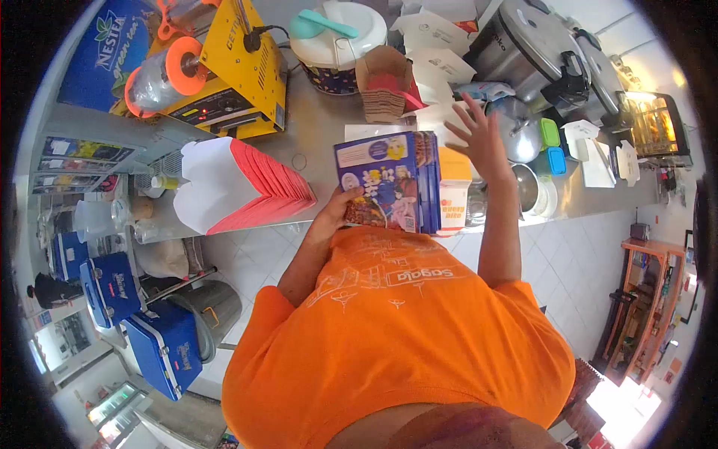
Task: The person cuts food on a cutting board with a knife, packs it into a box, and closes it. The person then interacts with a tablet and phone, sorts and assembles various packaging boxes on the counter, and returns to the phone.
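Right of nested red-and-white paper cartons (262, 181) on the counter (305, 123), the left grip (342, 207) clasps the left side of a blue printed carton stack (385, 179) at the counter's near edge, while the empty right grip (482, 142) hovers, spread wide.

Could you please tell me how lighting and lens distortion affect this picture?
In the head view, the wide lens curves the surroundings inside a black border; in that same view, glare washes out the bright patch at lower right, the display case glows yellow, and the left hand, the blue printed cartons it holds and the spread right hand are distinct.
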`<state>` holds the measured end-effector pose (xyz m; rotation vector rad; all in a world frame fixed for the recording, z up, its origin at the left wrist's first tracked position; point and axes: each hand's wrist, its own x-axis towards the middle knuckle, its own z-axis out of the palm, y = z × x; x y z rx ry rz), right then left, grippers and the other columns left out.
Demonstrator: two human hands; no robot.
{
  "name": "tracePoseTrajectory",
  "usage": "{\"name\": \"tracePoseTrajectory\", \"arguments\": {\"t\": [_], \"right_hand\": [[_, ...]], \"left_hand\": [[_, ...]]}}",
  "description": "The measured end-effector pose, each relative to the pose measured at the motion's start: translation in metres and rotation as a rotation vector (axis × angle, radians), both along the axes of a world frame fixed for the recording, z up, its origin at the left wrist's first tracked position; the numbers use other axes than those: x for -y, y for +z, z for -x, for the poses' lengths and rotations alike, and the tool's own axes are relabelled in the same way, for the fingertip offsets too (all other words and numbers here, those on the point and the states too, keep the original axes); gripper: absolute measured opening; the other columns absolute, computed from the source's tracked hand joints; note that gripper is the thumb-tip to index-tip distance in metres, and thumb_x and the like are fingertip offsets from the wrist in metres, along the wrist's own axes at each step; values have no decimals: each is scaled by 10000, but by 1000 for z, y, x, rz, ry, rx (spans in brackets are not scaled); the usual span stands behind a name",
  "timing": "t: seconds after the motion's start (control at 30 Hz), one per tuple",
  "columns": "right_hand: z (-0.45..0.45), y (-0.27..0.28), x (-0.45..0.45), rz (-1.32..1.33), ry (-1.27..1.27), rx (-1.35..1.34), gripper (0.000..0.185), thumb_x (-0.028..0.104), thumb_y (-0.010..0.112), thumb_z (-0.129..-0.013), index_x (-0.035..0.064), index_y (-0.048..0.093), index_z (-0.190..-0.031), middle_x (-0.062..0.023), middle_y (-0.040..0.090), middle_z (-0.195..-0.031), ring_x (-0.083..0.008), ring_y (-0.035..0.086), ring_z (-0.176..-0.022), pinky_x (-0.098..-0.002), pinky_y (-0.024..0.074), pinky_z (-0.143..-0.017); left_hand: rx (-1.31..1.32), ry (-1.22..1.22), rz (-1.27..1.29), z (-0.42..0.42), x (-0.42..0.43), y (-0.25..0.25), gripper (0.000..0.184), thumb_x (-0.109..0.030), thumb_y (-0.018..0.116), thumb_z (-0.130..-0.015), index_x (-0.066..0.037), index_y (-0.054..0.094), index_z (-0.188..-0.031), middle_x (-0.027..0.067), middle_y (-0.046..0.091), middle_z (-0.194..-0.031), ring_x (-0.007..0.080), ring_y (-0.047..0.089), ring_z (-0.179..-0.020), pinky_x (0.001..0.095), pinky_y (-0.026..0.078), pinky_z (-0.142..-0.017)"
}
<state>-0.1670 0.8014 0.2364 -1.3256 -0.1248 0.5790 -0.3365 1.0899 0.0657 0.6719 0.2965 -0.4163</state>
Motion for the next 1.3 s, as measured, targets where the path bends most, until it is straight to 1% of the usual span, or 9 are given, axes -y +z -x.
{"name": "tracePoseTrajectory", "arguments": {"t": [0.07,0.13,0.33,0.5,0.57,0.63,0.73,1.03,1.3], "right_hand": [[31,-4,-1,171,-3,205,857,590,463,-998,98,149,-1625,-191,364,-1569,-322,415,-1411,-498,376,-1124],[75,-12,-54,160,-129,370,814,234,653,-956,95,180,-1604,-181,465,-1450,-255,493,-1293,-359,364,-1118],[88,-3,-59,-32,-226,76,701,229,647,-954,78,288,-1537,-178,508,-1378,-226,505,-1256,-357,395,-1089],[97,3,-47,5,-47,268,603,235,622,-997,79,339,-1505,-168,525,-1351,-211,531,-1225,-346,430,-1048],[76,12,-21,-608,147,-402,546,304,593,-1018,109,381,-1482,-110,547,-1300,-244,575,-1168,-451,459,-1025],[73,-1,-38,-460,-253,-178,529,347,583,-1021,133,404,-1470,-91,552,-1304,-252,591,-1150,-470,467,-1020],[50,-66,-60,-340,-324,-172,514,340,595,-1015,132,421,-1452,-93,548,-1332,-243,581,-1196,-442,456,-1049],[76,-41,-85,-579,151,-42,493,293,635,-995,114,466,-1422,-77,557,-1333,-217,558,-1238,-373,452,-1057],[-45,-11,-111,221,886,387,459,413,498,-1054,96,530,-1384,-123,547,-1363,-192,573,-1211,-335,490,-1006]], "left_hand": [[66,83,-52,1,-7,7,594,-123,772,-848,-20,501,-1366,116,653,-1252,247,652,-1138,400,550,-952],[131,121,-334,-3,1,41,613,-75,784,-825,-25,499,-1365,105,653,-1251,229,643,-1142,386,534,-970],[286,100,-529,-1,-2,80,653,-44,809,-792,-34,495,-1365,96,660,-1234,208,662,-1079,375,549,-940],[183,24,-92,2,-9,57,613,-113,764,-847,-8,482,-1380,132,674,-1231,256,676,-1105,412,567,-935],[185,7,197,5,-13,17,597,-150,740,-861,6,483,-1378,155,687,-1206,281,701,-1064,427,594,-880],[199,23,351,4,-7,-9,620,-201,745,-840,14,497,-1366,170,697,-1174,297,709,-1042,445,609,-835],[206,19,398,-10,2,-36,646,-239,770,-788,16,544,-1338,172,707,-1154,303,715,-1022,464,615,-801],[359,-324,-156,-27,-6,121,806,-131,918,-629,10,567,-1341,118,694,-1235,229,662,-1116,367,496,-1021],[511,-563,-354,-41,-3,149,754,-126,892,-706,21,542,-1357,111,671,-1270,204,627,-1146,346,486,-1023]]}}
